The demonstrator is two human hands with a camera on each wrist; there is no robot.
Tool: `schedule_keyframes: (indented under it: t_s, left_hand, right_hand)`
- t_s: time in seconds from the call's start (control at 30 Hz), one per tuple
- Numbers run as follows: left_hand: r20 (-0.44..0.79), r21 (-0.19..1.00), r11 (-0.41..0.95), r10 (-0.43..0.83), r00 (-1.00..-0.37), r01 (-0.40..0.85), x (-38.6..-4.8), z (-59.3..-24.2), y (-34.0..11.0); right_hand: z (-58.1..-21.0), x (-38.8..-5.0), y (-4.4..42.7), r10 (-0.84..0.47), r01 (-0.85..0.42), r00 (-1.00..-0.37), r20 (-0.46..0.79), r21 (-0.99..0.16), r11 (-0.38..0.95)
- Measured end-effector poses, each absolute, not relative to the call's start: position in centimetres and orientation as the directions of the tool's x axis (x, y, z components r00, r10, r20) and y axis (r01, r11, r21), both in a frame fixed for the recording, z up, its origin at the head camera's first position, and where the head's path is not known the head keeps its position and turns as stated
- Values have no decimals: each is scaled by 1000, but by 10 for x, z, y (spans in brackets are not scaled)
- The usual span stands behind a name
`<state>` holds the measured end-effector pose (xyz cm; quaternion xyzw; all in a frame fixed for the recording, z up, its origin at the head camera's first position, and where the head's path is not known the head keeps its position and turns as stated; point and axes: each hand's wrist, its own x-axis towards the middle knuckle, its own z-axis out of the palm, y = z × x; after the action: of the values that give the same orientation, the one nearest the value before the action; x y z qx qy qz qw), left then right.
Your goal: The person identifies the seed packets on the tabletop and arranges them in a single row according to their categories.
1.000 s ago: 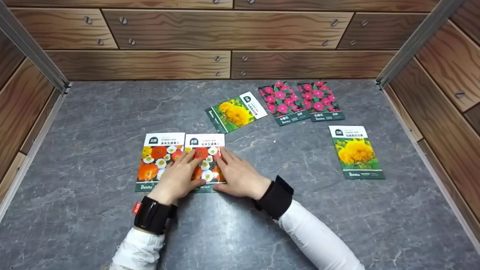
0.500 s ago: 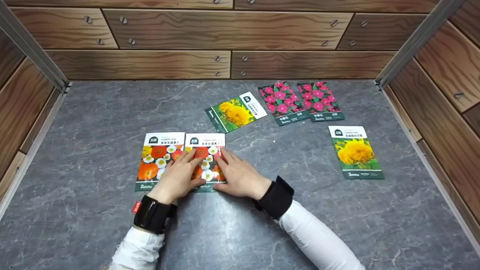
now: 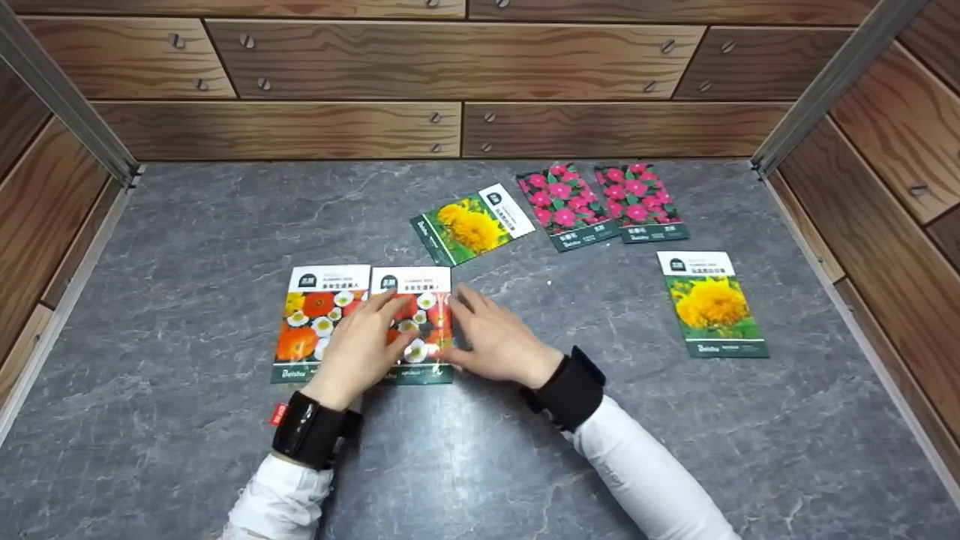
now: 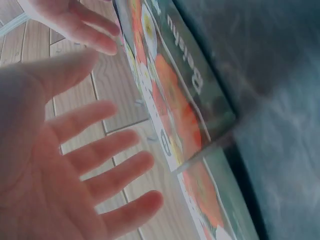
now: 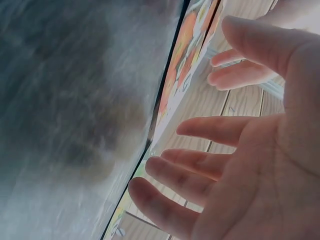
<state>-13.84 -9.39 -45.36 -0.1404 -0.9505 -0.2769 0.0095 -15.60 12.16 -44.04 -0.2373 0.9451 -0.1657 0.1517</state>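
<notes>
Left hand: spanning left poppy packet and right poppy packet with loose fingers, gripping nothing.
Right hand: bordering the latter's right edge, likewise with loose fingers, gripping nothing.
Right poppy packet: lying flat between both hands, partly under the left, running lengthwise from near to far.

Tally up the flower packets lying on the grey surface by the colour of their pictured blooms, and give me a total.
Mixed-colour packets, mostly red, orange and white: 2
Yellow-flower packets: 2
Pink-flower packets: 2
Total: 6
</notes>
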Motion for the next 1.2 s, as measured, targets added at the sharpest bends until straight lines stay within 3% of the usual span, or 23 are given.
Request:
schedule_keyframes:
  t_s: [0.13, 0.27, 0.47, 0.87, 1.2]
  left_hand:
    - [210, 553, 781, 205, -956, 289, -139, -451, -86]
    - [225, 591, 755, 184, -957, 284, -143, -444, -79]
    - [169, 637, 736, 158, -973, 230, -165, -431, -73]
    - [39, 608, 770, 215, -976, 193, -194, -426, -49]
    - [-46, 567, 812, 198, -979, 138, -221, -425, -43]
  right_hand:
    - [-438, -161, 127, -483, -381, -852, -201, -395, 836]
    - [-432, -172, 136, -453, -349, -869, -198, -403, 846]
    - [-422, -203, 155, -381, -289, -908, -175, -397, 871]
    - [-419, -273, 187, -278, -189, -935, -219, -357, 915]
    - [-424, -294, 189, -261, -168, -933, -248, -341, 925]
